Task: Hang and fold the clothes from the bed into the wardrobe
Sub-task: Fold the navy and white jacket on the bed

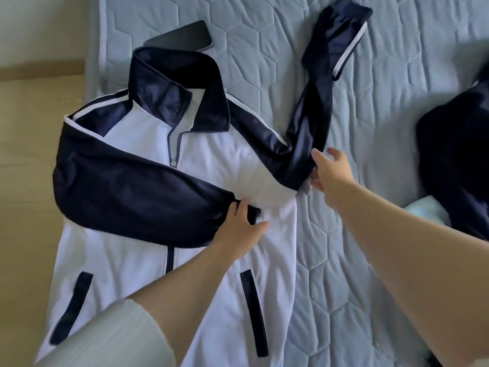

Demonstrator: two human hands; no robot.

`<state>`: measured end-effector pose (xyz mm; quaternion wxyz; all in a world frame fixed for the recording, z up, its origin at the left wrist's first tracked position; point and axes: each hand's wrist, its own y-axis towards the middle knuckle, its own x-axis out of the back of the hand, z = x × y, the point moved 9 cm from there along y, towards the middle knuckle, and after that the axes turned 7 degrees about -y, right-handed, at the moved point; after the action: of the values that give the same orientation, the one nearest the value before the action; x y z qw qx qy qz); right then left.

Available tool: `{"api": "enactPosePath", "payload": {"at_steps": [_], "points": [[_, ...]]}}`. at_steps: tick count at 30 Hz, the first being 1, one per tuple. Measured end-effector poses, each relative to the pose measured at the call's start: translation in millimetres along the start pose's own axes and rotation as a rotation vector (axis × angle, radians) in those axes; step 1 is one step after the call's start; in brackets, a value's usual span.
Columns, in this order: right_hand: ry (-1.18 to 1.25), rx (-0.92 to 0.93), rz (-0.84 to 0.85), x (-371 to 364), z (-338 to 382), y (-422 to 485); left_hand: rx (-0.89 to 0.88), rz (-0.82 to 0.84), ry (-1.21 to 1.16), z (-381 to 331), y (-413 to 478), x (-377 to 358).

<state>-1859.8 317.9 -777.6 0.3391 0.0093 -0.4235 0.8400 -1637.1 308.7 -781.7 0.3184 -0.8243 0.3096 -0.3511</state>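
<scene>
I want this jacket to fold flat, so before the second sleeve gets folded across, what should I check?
1. First sleeve lies across the chest of the jacket: ok, the left hand rests on its cuff.
2. Right hand has the second sleeve: cannot tell; the fingers touch it near the armpit, but a closed grasp is not visible.
3. Second sleeve straight: not ok, it looks twisted and runs up the bed.
4. Zip closed and front flat: ok, only the collar is open.
5. Phone clear of the fold: not ok, it lies at the collar, partly under it.
6. Dark garment out of the way: ok, apart at the right.
</scene>
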Motion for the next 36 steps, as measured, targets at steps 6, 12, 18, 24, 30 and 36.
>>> {"api": "enactPosePath", "payload": {"at_steps": [6,12,18,24,30,36], "points": [[0.057,-0.034,0.031,0,6,4,-0.157,-0.054,-0.413,-34,-1,20],[-0.032,-0.346,0.020,40,-100,-47,-0.146,0.090,-0.427,-74,3,7],[0.051,-0.153,-0.107,56,-57,-31,-0.090,0.122,-0.151,-59,9,-3],[0.083,0.025,-0.240,66,-10,-17,-0.005,0.162,-0.227,-53,9,-5],[-0.288,0.566,-0.045,40,51,-86,-0.035,-0.038,-0.687,-72,-10,37],[-1.288,0.911,0.496,-56,-14,-161,0.124,-0.010,-0.912,-43,-37,53]]}}
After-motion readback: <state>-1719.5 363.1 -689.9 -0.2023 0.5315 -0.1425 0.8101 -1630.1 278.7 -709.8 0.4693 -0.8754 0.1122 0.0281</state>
